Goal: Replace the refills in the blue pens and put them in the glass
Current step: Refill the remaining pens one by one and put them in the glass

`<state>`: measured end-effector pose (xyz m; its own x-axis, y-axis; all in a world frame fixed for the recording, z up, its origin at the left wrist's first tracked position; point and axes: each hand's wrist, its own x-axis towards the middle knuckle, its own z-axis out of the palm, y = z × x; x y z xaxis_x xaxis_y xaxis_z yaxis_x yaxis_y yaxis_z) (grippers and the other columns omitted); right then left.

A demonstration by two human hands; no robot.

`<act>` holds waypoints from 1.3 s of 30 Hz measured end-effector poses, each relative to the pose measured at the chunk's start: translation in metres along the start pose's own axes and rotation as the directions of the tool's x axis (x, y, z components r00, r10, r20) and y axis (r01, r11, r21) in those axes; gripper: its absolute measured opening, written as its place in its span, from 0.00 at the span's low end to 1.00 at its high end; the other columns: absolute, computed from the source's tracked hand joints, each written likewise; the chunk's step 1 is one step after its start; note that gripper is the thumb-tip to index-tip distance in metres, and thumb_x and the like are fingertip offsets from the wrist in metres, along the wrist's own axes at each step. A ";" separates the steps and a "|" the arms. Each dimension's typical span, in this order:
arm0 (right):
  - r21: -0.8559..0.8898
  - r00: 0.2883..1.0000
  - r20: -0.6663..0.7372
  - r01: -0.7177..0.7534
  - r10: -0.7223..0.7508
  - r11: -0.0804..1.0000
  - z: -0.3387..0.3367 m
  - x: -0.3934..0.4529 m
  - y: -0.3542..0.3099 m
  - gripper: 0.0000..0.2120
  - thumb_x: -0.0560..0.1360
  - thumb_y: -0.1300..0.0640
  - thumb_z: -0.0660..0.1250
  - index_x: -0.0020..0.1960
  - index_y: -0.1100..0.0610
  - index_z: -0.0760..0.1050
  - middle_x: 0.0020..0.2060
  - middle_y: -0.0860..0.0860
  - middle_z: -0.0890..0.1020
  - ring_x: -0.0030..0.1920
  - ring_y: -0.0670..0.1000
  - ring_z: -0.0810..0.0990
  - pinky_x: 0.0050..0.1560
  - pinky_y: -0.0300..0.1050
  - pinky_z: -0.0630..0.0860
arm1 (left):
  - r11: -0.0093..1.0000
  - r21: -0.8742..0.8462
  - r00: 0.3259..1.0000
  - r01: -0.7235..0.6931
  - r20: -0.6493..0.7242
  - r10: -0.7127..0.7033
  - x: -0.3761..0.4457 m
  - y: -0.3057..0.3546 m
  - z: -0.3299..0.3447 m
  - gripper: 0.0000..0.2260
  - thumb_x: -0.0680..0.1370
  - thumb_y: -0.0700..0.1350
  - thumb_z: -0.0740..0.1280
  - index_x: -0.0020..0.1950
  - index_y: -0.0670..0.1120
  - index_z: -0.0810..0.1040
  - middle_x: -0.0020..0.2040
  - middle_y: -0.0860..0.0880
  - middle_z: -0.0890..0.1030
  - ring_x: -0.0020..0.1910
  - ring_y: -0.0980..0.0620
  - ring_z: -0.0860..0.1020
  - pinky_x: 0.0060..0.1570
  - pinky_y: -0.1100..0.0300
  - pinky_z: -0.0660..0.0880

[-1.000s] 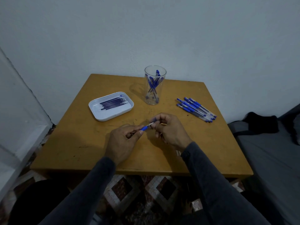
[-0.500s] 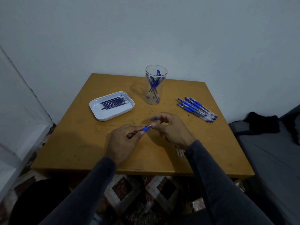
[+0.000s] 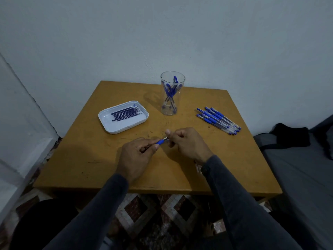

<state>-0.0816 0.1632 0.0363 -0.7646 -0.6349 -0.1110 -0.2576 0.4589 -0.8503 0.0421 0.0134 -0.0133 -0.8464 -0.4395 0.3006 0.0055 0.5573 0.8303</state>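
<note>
**Q:** What are your hands doing?

**A:** My left hand (image 3: pixel 134 156) grips a blue pen (image 3: pixel 160 141) by its barrel, thumb and fingers curled round it, so only the blue grip section sticks out toward my right. My right hand (image 3: pixel 189 143) pinches the pale tip end of that same pen between thumb and fingertips, the other fingers curled in. Both hands hover just above the middle of the tabletop (image 3: pixel 90 159), nearly touching each other. Dark sleeves cover both my forearms.

**Q:** And around them?

**A:** Straight ahead, near the far edge, stands a clear glass (image 3: pixel 172 92), upright, with several blue pens leaning inside it. To its left lies a white tray (image 3: pixel 124 128) with rounded corners, holding a bundle of thin dark refills (image 3: pixel 126 112) lying side by side. To the right of the glass, a loose row of blue pens (image 3: pixel 218 120) lies flat on the wood, well apart from my hands. Something small and pale lies on the tabletop just beside my right wrist; I cannot tell what it is.

**Q:** Beyond the tabletop?

**A:** A plain pale wall (image 3: pixel 162 33) behind it, a grey bed (image 3: pixel 302 168) at my right with dark cloth (image 3: pixel 290 136) on it, and patterned floor tiles (image 3: pixel 162 213) below.
</note>
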 end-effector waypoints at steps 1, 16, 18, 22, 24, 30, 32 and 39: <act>0.005 1.000 0.004 0.001 -0.001 1.000 0.000 0.000 0.000 0.14 0.80 0.44 0.68 0.47 0.54 0.83 0.43 0.54 0.84 0.37 0.47 0.76 0.38 0.44 0.73 | 1.000 -0.005 1.000 -0.002 0.002 0.002 0.000 0.000 0.000 0.11 0.78 0.46 0.71 0.60 0.55 0.83 0.46 0.60 0.83 0.47 0.61 0.79 0.45 0.72 0.73; 0.021 0.998 -0.058 0.029 -0.028 0.999 0.014 0.005 -0.001 0.18 0.81 0.45 0.66 0.69 0.49 0.74 0.53 0.47 0.81 0.48 0.45 0.80 0.43 0.40 0.73 | 0.999 -0.015 0.992 0.034 -0.121 -0.035 0.000 -0.002 0.001 0.10 0.79 0.46 0.71 0.59 0.52 0.83 0.48 0.56 0.81 0.46 0.61 0.78 0.44 0.69 0.75; -0.109 0.993 -0.116 -0.004 -0.009 0.994 0.014 0.011 -0.001 0.16 0.82 0.47 0.65 0.68 0.50 0.74 0.55 0.46 0.80 0.55 0.46 0.79 0.45 0.37 0.72 | 0.997 -0.040 0.983 0.064 -0.169 -0.069 0.001 -0.004 0.001 0.11 0.79 0.46 0.70 0.62 0.51 0.82 0.50 0.56 0.82 0.47 0.61 0.79 0.46 0.68 0.76; -0.452 0.991 -0.053 -0.132 0.121 0.882 0.018 0.023 0.004 0.15 0.83 0.53 0.64 0.69 0.52 0.76 0.64 0.51 0.76 0.61 0.50 0.76 0.61 0.44 0.75 | 0.996 -0.048 0.974 0.078 -0.209 -0.086 0.003 -0.007 0.001 0.14 0.80 0.44 0.69 0.66 0.49 0.80 0.53 0.54 0.83 0.49 0.59 0.80 0.51 0.61 0.79; -0.497 0.995 -0.062 -0.100 0.080 0.862 0.023 0.021 0.007 0.15 0.83 0.51 0.64 0.69 0.49 0.75 0.62 0.50 0.72 0.57 0.48 0.72 0.57 0.43 0.72 | 0.996 -0.032 0.976 0.082 -0.201 -0.087 0.004 -0.007 0.002 0.14 0.80 0.44 0.69 0.66 0.48 0.80 0.54 0.53 0.82 0.50 0.59 0.80 0.52 0.60 0.79; -0.326 0.991 -0.131 -0.040 -0.004 0.944 0.027 0.017 0.007 0.07 0.80 0.54 0.70 0.57 0.50 0.75 0.53 0.46 0.76 0.47 0.44 0.74 0.46 0.37 0.69 | 0.993 -0.083 0.979 0.090 -0.174 -0.103 0.002 -0.004 0.000 0.14 0.79 0.43 0.71 0.65 0.48 0.81 0.54 0.54 0.83 0.51 0.60 0.80 0.53 0.63 0.79; -0.093 0.979 -0.202 -0.020 0.001 0.995 0.024 0.012 0.007 0.06 0.78 0.57 0.72 0.53 0.51 0.77 0.46 0.44 0.78 0.44 0.44 0.76 0.41 0.36 0.70 | 0.990 -0.100 0.981 0.099 -0.158 -0.114 0.002 -0.004 0.000 0.13 0.78 0.43 0.72 0.63 0.50 0.82 0.52 0.55 0.83 0.50 0.60 0.80 0.51 0.63 0.79; 0.577 0.960 -0.220 -0.017 0.175 0.816 0.013 0.003 0.001 0.07 0.81 0.65 0.67 0.57 0.58 0.78 0.46 0.57 0.83 0.37 0.49 0.80 0.28 0.43 0.77 | 0.992 -0.095 0.988 0.089 -0.119 -0.100 0.001 -0.002 0.001 0.11 0.77 0.44 0.73 0.59 0.52 0.84 0.49 0.58 0.83 0.48 0.61 0.80 0.48 0.70 0.76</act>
<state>-0.0771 0.1538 0.0284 -0.9087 -0.3924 -0.1424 0.1437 0.0263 -0.9893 0.0404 0.0127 -0.0147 -0.7733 -0.5736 0.2701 -0.0187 0.4465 0.8946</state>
